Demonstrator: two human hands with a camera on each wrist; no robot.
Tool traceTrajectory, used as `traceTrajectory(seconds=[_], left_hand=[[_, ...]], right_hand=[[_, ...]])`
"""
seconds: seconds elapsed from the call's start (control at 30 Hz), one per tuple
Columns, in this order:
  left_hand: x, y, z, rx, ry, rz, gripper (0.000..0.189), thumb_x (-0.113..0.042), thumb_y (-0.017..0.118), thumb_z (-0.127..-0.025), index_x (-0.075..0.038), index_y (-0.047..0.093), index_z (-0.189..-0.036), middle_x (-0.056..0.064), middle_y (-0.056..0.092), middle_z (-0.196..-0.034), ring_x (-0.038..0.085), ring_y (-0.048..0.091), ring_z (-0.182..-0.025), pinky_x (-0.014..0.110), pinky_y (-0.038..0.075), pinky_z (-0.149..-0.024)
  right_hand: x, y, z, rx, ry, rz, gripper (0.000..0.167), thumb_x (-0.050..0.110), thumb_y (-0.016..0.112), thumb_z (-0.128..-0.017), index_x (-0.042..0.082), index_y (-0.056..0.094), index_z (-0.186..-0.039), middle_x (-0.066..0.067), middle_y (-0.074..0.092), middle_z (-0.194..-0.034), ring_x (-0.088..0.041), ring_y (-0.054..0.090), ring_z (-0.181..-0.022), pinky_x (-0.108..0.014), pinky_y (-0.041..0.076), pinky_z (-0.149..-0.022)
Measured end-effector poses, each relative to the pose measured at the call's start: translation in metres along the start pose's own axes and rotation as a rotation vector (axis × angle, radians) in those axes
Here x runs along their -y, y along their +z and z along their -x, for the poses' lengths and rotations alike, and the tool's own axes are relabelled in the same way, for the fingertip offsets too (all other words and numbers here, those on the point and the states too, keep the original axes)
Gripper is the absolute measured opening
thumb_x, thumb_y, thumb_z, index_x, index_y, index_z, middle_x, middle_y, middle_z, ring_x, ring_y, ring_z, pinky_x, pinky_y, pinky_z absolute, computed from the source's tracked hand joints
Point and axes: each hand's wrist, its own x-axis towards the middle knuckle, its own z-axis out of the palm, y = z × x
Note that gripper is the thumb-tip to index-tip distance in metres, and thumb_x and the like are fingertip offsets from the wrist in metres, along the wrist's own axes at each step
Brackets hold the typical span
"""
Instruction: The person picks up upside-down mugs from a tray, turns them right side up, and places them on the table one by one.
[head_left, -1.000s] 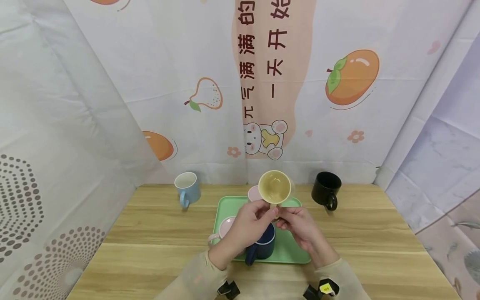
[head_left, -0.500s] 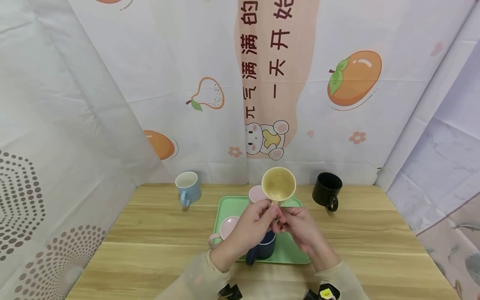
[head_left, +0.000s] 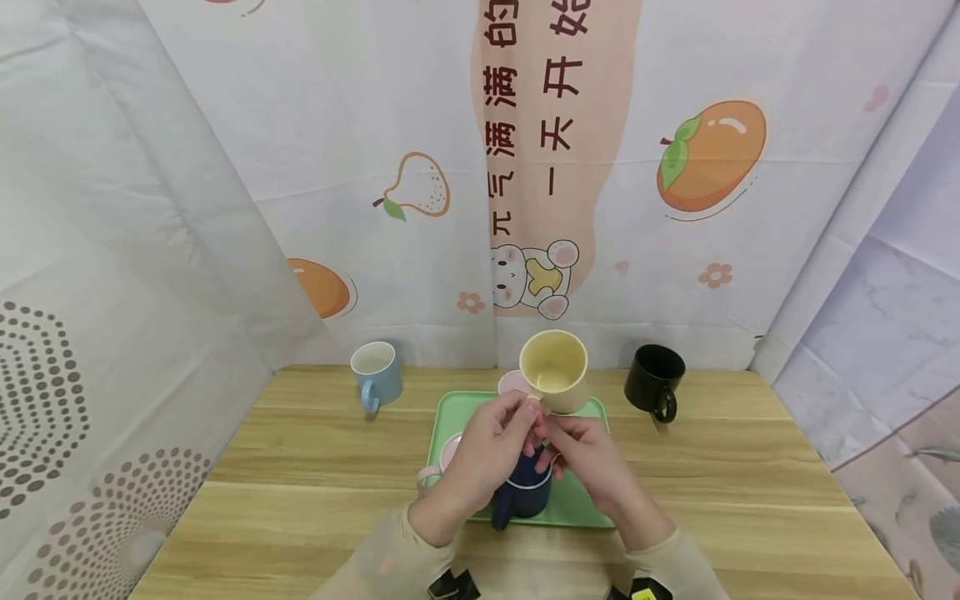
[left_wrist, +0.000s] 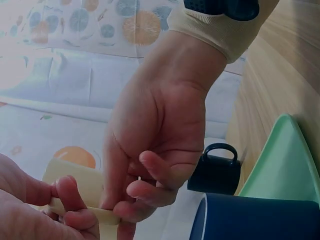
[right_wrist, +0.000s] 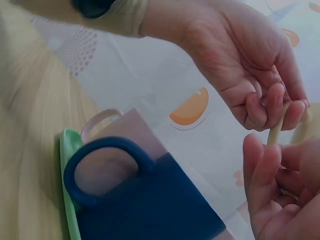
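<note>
A pale yellow mug (head_left: 555, 375) is held up above the green tray (head_left: 600, 508), its mouth tilted towards the head camera. My left hand (head_left: 483, 446) pinches its handle (right_wrist: 276, 125) between thumb and fingers. Lower on that same handle, the fingers of my right hand (head_left: 596, 462) pinch too, as both wrist views show. Below my hands, a dark blue mug (head_left: 528, 496) stands on the tray, handle pointing to the near side. A pink mug (head_left: 447, 454) is partly hidden behind my left hand, and another pink mug (head_left: 512, 382) behind the yellow one.
On the wooden table (head_left: 315, 483), a light blue mug (head_left: 382, 375) stands at the back left and a black mug (head_left: 651, 379) at the back right. A printed curtain (head_left: 390, 275) hangs right behind the table's far edge.
The yellow mug has turned, so more of its outer side shows and its handle points towards the lower left. My left hand has shifted slightly left with the handle.
</note>
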Motion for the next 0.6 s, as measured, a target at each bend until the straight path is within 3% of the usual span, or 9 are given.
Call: traceTrajectory(seconds=[0.13,0.27,0.47,0.6], left_hand=[[0.000,-0.003,-0.001,-0.028,-0.014,0.001,0.028,-0.018,0.057,-0.116,0.003,0.067,-0.100,0.009,0.061,-0.083,0.016,0.058,-0.074,0.023,0.051,-0.071],[-0.001,-0.009,-0.001,-0.055,-0.023,0.017,0.029,-0.019,0.057,-0.116,0.004,0.066,-0.103,0.008,0.062,-0.084,0.018,0.058,-0.076,0.023,0.052,-0.073],[-0.005,-0.018,-0.001,-0.104,-0.007,0.036,0.027,-0.016,0.056,-0.116,0.006,0.066,-0.105,0.008,0.065,-0.091,0.018,0.058,-0.075,0.024,0.052,-0.075],[-0.007,-0.025,-0.001,-0.119,0.034,-0.029,0.026,-0.015,0.057,-0.115,0.005,0.066,-0.102,0.011,0.068,-0.091,0.017,0.059,-0.071,0.024,0.052,-0.075]], right_hand=[[0.002,0.002,0.000,0.013,-0.032,0.156,0.034,0.022,0.059,-0.115,-0.007,0.075,-0.107,-0.007,0.069,-0.086,-0.015,0.070,-0.070,-0.024,0.054,-0.058],[0.003,0.002,0.000,0.028,-0.066,0.274,0.037,0.020,0.058,-0.115,-0.007,0.075,-0.095,-0.007,0.068,-0.081,-0.016,0.069,-0.071,-0.026,0.056,-0.058],[-0.002,-0.005,-0.003,0.000,-0.205,0.520,0.017,0.016,0.074,-0.106,0.001,0.081,-0.112,-0.002,0.075,-0.092,-0.016,0.069,-0.080,-0.027,0.059,-0.066],[-0.004,-0.008,-0.002,-0.013,-0.283,0.655,0.026,0.022,0.084,-0.099,0.006,0.080,-0.118,-0.005,0.075,-0.109,-0.020,0.069,-0.094,-0.032,0.061,-0.075]])
